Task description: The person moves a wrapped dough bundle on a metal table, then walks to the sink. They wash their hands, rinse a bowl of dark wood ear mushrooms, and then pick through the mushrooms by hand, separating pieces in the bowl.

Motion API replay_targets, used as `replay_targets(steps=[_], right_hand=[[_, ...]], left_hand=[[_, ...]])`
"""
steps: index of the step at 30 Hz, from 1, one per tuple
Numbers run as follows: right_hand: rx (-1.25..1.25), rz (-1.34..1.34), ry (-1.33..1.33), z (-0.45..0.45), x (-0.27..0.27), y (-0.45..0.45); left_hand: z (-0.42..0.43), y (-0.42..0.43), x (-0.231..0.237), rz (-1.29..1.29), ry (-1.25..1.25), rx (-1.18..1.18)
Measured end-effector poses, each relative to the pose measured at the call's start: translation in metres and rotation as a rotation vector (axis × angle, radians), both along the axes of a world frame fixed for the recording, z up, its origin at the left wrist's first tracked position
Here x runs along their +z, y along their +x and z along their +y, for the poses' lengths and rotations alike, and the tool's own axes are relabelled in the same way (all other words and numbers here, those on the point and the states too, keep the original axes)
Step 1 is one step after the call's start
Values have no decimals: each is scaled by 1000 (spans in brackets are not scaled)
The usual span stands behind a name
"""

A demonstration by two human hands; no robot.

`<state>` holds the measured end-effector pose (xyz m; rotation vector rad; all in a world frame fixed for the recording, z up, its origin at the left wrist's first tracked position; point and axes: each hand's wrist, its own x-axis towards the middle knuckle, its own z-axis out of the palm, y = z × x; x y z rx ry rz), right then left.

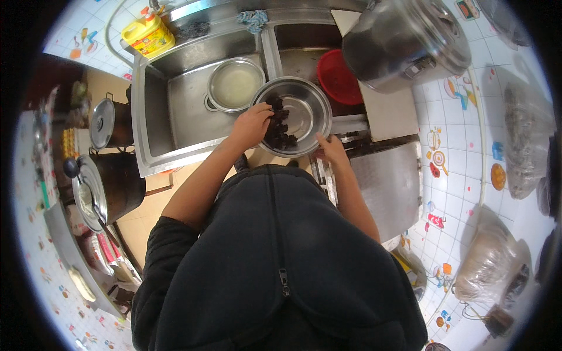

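A wide steel basin (307, 98) is at the sink's near edge, below the divider between the two bowls. Dark, crinkled pieces of food (279, 127), perhaps wood ear fungus, lie along its left side. My left hand (253, 125) reaches over the left rim, its fingertips at the dark pieces; whether it grips any is hidden. My right hand (331, 149) holds the basin by its lower right rim, with the thumb up. A smaller steel bowl (237, 83) with cloudy liquid sits in the left sink bowl, just up and left of the basin.
A red plastic basin (338, 77) lies in the right sink bowl. A large lidded steel pot (395, 48) stands right of it. A yellow pump bottle (148, 36) and a blue cloth (253, 19) are along the sink's back. Dark lidded pots (125, 184) stand at left.
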<state>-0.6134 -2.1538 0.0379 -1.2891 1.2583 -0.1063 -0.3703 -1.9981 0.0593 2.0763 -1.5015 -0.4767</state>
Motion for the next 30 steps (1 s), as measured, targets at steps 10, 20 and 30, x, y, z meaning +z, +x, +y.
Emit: replay_targets(steps=[10, 20, 30], right_hand=[[505, -21, -1028, -8, 20, 103], [607, 104, -1012, 1, -12, 147], [186, -908, 249, -1, 49, 102]], left_hand=[[21, 7, -5, 48, -55, 497], [42, 14, 7, 49, -188, 589], [-13, -13, 57, 973, -316, 316]])
